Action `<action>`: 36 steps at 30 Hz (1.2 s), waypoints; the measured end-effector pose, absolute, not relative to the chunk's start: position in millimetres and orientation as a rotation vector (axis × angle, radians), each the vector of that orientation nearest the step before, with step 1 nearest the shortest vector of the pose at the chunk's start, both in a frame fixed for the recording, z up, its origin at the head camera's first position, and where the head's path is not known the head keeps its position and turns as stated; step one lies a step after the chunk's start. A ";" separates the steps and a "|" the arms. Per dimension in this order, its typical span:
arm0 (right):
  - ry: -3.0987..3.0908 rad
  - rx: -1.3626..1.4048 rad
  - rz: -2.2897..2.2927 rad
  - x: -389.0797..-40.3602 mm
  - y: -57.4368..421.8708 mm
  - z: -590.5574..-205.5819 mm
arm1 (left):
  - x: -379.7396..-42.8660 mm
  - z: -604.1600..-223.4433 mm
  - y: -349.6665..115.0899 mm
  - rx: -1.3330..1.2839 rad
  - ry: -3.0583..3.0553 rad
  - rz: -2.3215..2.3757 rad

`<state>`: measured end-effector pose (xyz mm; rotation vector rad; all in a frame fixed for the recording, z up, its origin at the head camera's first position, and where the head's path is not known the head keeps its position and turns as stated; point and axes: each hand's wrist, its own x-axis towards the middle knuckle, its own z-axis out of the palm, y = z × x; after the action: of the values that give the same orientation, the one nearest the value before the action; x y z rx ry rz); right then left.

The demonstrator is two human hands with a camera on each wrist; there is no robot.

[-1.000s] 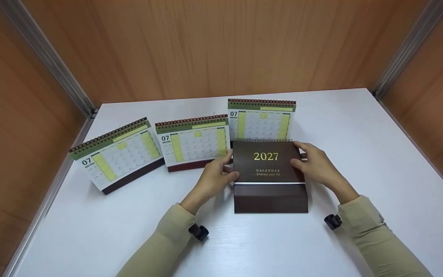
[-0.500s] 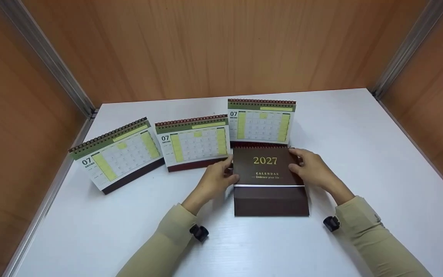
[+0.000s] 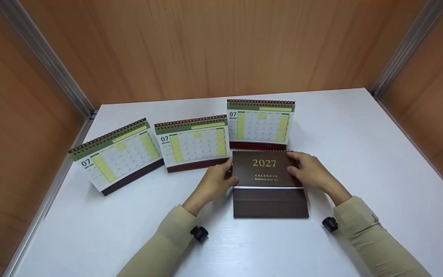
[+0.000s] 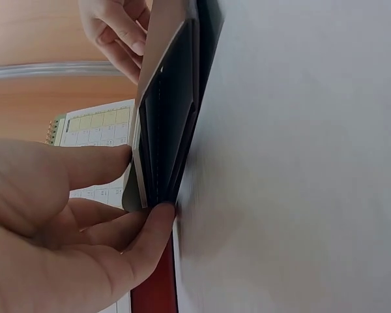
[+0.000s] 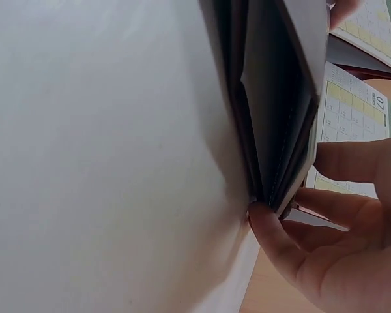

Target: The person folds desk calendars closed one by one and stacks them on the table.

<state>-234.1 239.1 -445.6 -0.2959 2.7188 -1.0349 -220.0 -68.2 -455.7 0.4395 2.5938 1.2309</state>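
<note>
A dark brown desk calendar [image 3: 269,204] with gold "2027" lettering lies low on the table, its spiral edge away from me. My left hand [image 3: 214,181] grips its left side near the spiral end, and my right hand [image 3: 310,171] holds the right side likewise. Seen from the left wrist, thumb and fingers pinch the side of the folded calendar [image 4: 189,72], whose stand is partly spread, leaving a dark hollow. The right wrist view shows the same grip from the other side, fingertips [image 5: 264,215] at the narrow end of the calendar [image 5: 306,39].
Three standing calendars show page 07: one at the left [image 3: 117,154], turned at an angle, one in the middle [image 3: 198,142], and one behind the brown calendar [image 3: 262,125]. They stand on a white table [image 3: 90,238] with wooden panels [image 3: 221,46] around it.
The brown calendar's spiral edge has come down and toward me, so it lies flatter, and its front edge has slid slightly nearer. Both hands moved with it. The back calendar's red base now shows.
</note>
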 end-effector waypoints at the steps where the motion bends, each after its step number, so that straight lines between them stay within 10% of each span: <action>1: 2.722 -0.305 -1.022 -233.9 239.1 -446.1 | -219.2 -455.9 -68.0 0.440 2.597 1.225; 36: 2.930 -0.421 -0.787 -216.4 232.1 -418.2 | -204.7 -433.6 -47.4 0.775 3.116 0.898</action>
<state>-216.4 232.1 -418.2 -0.4206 2.9303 -0.7869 -204.7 -47.4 -433.6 0.7746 3.1158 0.8982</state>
